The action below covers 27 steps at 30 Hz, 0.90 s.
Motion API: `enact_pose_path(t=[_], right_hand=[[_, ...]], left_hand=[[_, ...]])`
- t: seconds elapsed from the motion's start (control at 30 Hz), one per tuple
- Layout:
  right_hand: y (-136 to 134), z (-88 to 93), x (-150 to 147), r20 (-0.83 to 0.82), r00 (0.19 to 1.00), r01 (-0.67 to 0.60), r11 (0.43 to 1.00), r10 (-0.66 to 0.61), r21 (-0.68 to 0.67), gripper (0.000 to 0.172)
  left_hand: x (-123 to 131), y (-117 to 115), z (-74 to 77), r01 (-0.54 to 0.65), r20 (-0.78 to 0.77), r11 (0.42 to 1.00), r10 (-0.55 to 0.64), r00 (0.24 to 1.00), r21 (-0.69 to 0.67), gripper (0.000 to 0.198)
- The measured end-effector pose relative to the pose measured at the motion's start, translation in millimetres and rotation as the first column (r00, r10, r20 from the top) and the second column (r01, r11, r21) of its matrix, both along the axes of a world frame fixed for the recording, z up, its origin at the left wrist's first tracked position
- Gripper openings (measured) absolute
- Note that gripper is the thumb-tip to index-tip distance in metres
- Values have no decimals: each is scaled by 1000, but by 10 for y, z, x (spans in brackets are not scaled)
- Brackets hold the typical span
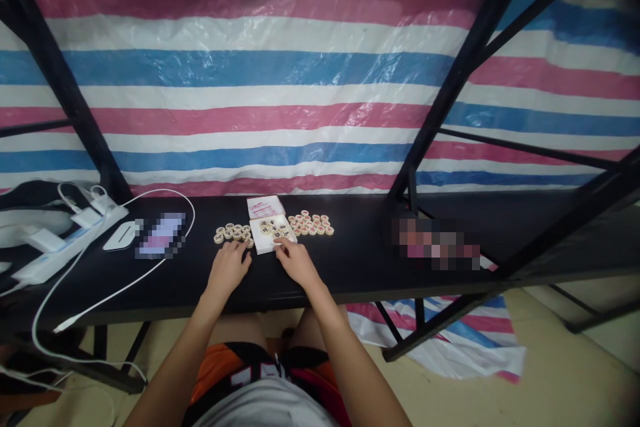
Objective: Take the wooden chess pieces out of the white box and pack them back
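Observation:
A small white box [264,247] sits on the dark tabletop with its lid [266,207] folded back, and several Chinese chess pieces [271,224] with black characters lie in it. Just left of the box is a cluster of black-marked pieces [229,234]. Round pieces with red characters [313,223] form another group to the right. My left hand [229,268] rests palm down, fingers stretched toward a black-marked piece [249,243] and thumb apart. Over the box's front right corner reaches my right hand [296,263], thumb and index finger slightly apart near the pieces inside.
At the left lie a phone [161,236], a white card-like object [120,236], a power strip [70,247] with plugs, and a white cable [113,290] looping over the table edge. A blurred object [435,243] lies at the right. Black metal posts [445,100] frame the striped sheet [260,67] behind.

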State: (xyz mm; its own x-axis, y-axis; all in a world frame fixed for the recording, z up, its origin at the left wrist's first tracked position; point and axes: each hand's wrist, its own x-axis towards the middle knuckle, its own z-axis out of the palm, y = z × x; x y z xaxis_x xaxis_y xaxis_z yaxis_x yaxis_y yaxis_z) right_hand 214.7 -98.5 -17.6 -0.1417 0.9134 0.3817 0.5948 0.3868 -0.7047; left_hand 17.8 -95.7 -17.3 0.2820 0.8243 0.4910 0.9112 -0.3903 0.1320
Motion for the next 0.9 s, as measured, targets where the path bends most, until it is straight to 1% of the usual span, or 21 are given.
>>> enact_pose_path(t=[0.1,0.2,0.3,0.4,0.53,0.6,0.8,0.9], right_hand=[[1,-5,2,10,1000,14,1000,-14,6,27],[2,-6,7,38,995,96,995,-97,25,30],[-5,5,6,111,981,160,987,-160,7,30],[-16,21,-4,186,969,169,986,-164,-12,30],[-21,33,-7,184,972,152,988,-146,-23,28],[-16,30,-2,162,977,142,989,-136,-26,28],[-8,21,4,129,983,138,990,-134,-23,27],[-18,30,3,122,984,135,990,-130,-30,28]], left_hand=[[-4,3,-7,-9,-36,1000,9,999,-4,29],[-3,3,2,-20,-71,999,18,997,-31,31],[9,-9,29,-50,-87,997,44,995,-65,34],[24,-29,60,-71,-76,994,65,995,-82,35],[24,-47,85,-78,-39,994,75,996,-82,32],[19,-49,89,-60,-28,995,57,998,-84,31],[28,-66,114,96,-10,986,-98,995,-139,33],[37,-80,135,136,20,979,-134,991,-153,35]])
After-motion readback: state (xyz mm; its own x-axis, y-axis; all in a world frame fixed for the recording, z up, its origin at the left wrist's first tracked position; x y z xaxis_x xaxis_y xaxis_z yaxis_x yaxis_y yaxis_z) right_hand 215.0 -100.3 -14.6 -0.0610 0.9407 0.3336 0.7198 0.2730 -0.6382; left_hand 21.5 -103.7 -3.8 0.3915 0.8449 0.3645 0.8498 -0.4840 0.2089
